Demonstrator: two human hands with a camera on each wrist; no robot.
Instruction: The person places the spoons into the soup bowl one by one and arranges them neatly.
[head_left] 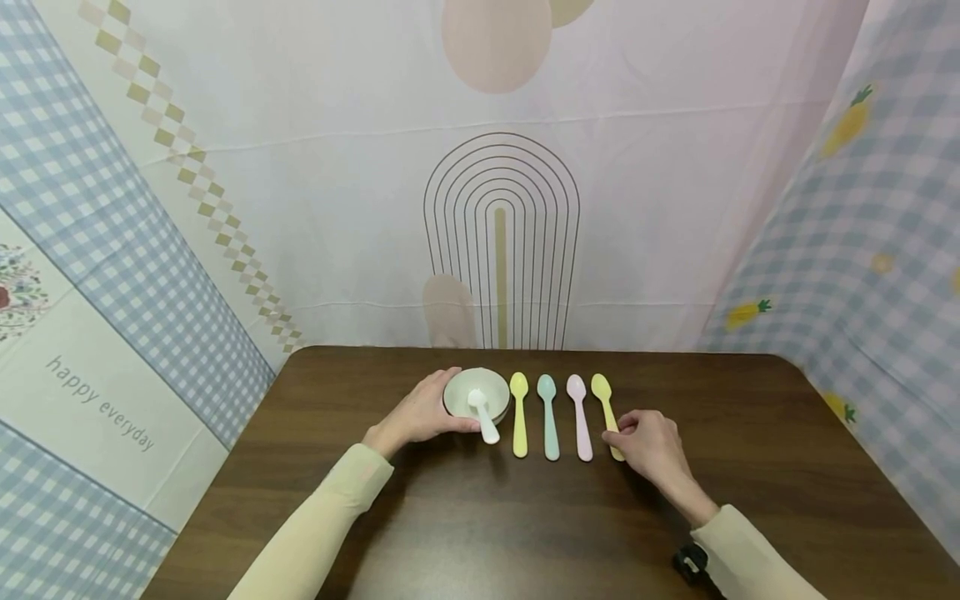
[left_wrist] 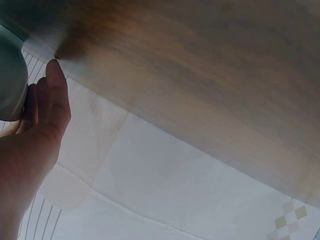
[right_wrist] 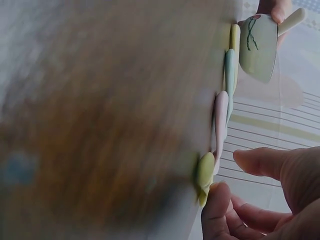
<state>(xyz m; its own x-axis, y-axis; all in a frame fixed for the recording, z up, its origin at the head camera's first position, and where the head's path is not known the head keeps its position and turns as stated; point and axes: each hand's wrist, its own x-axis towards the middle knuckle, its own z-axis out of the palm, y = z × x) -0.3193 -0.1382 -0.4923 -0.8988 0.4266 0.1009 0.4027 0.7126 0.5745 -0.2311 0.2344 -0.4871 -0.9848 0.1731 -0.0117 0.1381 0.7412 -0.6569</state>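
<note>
Yellow plastic spoon (head_left: pixel 608 412), rightmost in row, flat on dark brown wooden tabletop (head_left: pixel 450 529); long axis near-far, scoop far and leaning slightly left. Right hand (head_left: pixel 654 446) nearer, at handle's near end; spoon extends far and left from this grip. Thumb and forefinger parted, no firm pinch visible; contact unclear. Left of it: pink spoon (head_left: pixel 581 417), mint-green spoon (head_left: pixel 550 417), lime-yellow spoon (head_left: pixel 520 414), scoops far. Farther left, left hand (head_left: pixel 426 411) grips round off-white bowl (head_left: pixel 492 381); white spoon (head_left: pixel 483 417) inside, handle over near rim.
</note>
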